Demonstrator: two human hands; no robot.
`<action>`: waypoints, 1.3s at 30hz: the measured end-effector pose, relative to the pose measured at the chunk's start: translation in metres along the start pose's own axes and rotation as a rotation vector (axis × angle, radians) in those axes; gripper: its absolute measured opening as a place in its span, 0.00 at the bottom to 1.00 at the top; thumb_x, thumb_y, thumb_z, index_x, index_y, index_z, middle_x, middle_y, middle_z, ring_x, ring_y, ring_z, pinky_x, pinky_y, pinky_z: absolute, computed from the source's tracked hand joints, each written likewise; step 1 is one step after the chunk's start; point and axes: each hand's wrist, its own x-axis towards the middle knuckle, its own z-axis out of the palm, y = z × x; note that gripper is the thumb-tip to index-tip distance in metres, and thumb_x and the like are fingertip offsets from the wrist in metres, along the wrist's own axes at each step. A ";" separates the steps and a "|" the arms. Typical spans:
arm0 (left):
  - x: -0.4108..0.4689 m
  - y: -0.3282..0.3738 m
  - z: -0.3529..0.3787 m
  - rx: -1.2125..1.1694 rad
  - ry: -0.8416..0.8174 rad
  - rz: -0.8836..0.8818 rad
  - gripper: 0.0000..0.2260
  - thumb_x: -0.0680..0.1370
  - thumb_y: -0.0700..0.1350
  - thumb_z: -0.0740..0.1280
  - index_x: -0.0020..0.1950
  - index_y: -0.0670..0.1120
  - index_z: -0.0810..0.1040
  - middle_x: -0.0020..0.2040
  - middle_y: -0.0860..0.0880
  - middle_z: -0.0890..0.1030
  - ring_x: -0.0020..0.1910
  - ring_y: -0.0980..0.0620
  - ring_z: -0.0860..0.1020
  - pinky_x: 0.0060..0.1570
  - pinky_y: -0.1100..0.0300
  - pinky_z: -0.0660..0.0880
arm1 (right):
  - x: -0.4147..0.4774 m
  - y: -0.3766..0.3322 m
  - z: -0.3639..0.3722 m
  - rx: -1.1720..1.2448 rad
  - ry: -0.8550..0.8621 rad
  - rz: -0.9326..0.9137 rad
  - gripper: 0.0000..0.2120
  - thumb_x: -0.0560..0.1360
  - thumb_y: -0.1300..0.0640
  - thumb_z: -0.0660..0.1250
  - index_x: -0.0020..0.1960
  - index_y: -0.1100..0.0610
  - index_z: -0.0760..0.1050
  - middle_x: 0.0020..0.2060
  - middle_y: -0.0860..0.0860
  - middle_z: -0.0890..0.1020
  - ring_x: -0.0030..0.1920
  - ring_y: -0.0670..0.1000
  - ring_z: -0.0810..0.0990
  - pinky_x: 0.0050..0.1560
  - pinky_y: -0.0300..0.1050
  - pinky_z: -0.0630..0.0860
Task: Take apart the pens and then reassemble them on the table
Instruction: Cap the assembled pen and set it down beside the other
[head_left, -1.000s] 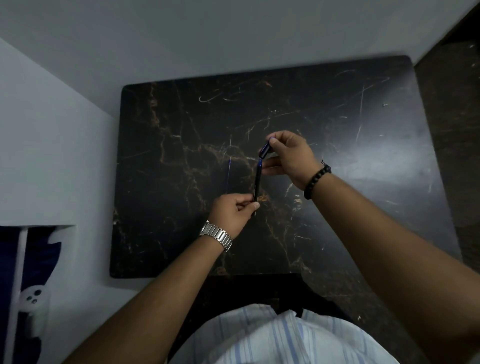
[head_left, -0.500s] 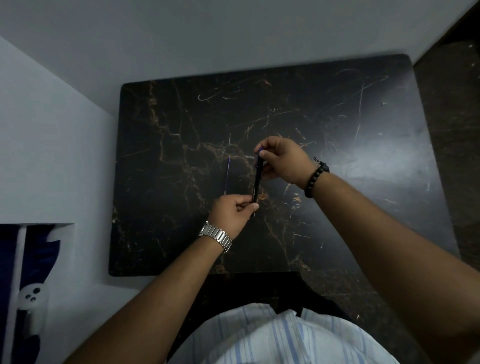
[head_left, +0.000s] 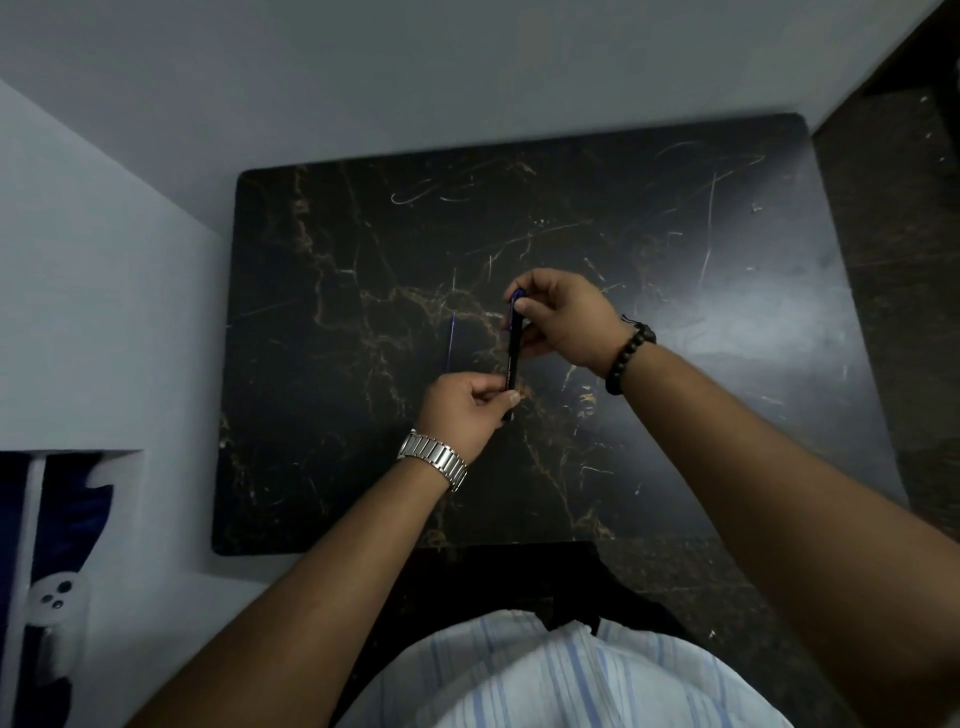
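Observation:
A dark pen barrel stands nearly upright above the middle of the black marble table. My left hand pinches its lower end. My right hand grips its upper end, fingers pressed on the blue cap at the top. A thin blue ink refill lies on the table just left of the barrel, its near end hidden behind my left hand.
The table sits in a corner, with a grey wall along its far and left sides. A dark floor strip runs along the right. A white controller hangs at the lower left.
My right hand has brought the blue cap down from beside the barrel's tip onto the barrel's top. The left hand has kept still.

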 end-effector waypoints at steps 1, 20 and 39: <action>0.000 0.001 0.000 -0.001 0.001 0.002 0.07 0.74 0.39 0.74 0.52 0.44 0.85 0.40 0.48 0.86 0.38 0.52 0.85 0.38 0.64 0.81 | 0.000 0.000 -0.001 0.005 0.004 0.000 0.07 0.82 0.62 0.60 0.54 0.56 0.76 0.45 0.56 0.84 0.45 0.59 0.86 0.45 0.55 0.85; 0.007 -0.001 0.008 0.035 0.000 -0.028 0.08 0.74 0.40 0.74 0.52 0.43 0.85 0.41 0.46 0.87 0.39 0.49 0.86 0.43 0.50 0.84 | -0.002 0.009 -0.006 0.102 -0.023 0.020 0.07 0.83 0.64 0.58 0.56 0.60 0.74 0.46 0.58 0.83 0.41 0.55 0.87 0.42 0.50 0.85; 0.010 0.012 0.008 0.027 0.059 -0.060 0.13 0.71 0.43 0.78 0.54 0.42 0.84 0.35 0.55 0.83 0.29 0.59 0.81 0.34 0.65 0.80 | 0.005 0.031 0.000 0.504 0.056 0.166 0.12 0.84 0.60 0.56 0.65 0.54 0.73 0.47 0.54 0.86 0.43 0.56 0.87 0.46 0.53 0.85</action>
